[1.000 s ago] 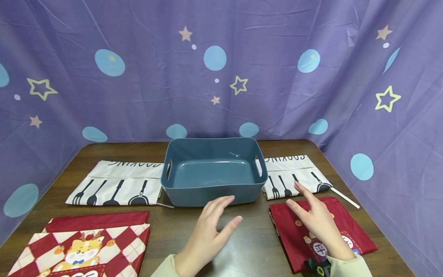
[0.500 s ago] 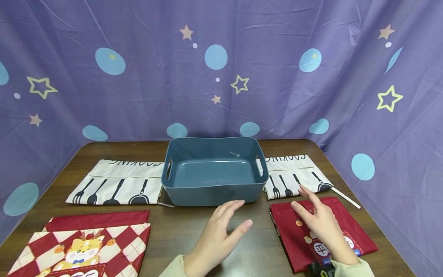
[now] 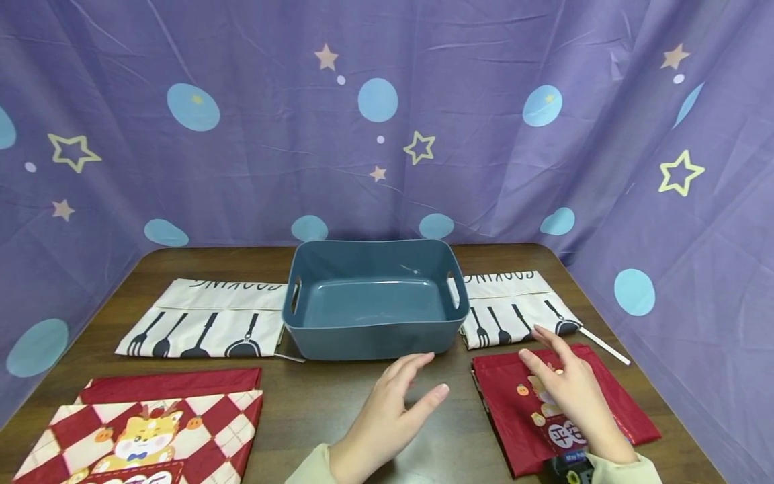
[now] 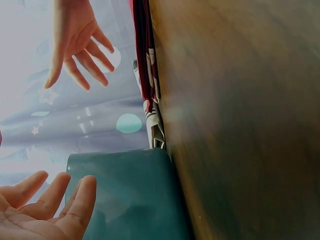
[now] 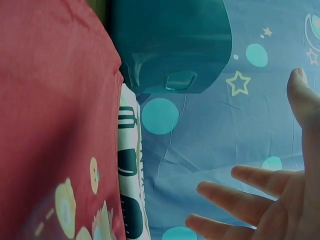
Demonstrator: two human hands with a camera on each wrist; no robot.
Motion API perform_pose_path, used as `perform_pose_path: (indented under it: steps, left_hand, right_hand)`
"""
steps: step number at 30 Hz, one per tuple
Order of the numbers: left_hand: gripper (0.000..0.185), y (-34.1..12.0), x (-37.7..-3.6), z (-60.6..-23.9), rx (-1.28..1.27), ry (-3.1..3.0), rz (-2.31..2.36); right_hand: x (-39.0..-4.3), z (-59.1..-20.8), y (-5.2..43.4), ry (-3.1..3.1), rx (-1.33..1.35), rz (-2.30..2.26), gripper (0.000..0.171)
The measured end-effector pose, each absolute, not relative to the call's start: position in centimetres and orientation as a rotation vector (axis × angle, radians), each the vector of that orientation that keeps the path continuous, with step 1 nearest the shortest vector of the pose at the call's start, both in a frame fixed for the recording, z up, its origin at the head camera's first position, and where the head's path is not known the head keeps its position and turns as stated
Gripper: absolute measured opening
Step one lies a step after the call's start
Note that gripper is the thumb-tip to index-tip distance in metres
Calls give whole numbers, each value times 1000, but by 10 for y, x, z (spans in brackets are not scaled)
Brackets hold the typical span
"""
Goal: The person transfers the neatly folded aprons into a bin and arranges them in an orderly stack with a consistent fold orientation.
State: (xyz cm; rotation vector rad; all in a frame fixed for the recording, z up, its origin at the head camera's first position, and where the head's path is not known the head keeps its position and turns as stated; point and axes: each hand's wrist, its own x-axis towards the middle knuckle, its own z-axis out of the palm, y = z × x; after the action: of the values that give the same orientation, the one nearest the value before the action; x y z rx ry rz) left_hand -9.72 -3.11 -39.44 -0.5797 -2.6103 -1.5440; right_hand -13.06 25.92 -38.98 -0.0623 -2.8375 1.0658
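My left hand hovers over the table in front of a blue plastic bin, fingers relaxed and thumb spread, holding nothing. My right hand is held above a folded red cloth with cartoon prints, its fingers loosely extended and nothing between them. In the left wrist view the left fingers overlap the side of the bin, and the right hand shows with fingers spread. The right wrist view has the red cloth lying below the right hand. The bin has cut-out handles and holds nothing.
Folded white cloths with black utensil prints lie on both sides of the bin, one at left and one at right. A red-and-cream checked cloth lies front left. A purple curtain hangs behind the wooden table.
Both hands have drifted to the right, the left hand more so, and the right has sunk slightly. The bin and the cloths have stayed in place.
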Motion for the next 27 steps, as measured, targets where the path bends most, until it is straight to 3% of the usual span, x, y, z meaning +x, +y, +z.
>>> perform_pose_path:
  steps: [27]
  left_hand:
    - [54, -4, -99, -402, -558, -2622, -1844]
  right_hand:
    - [-131, -398, 284, -2882, -181, 983, 66]
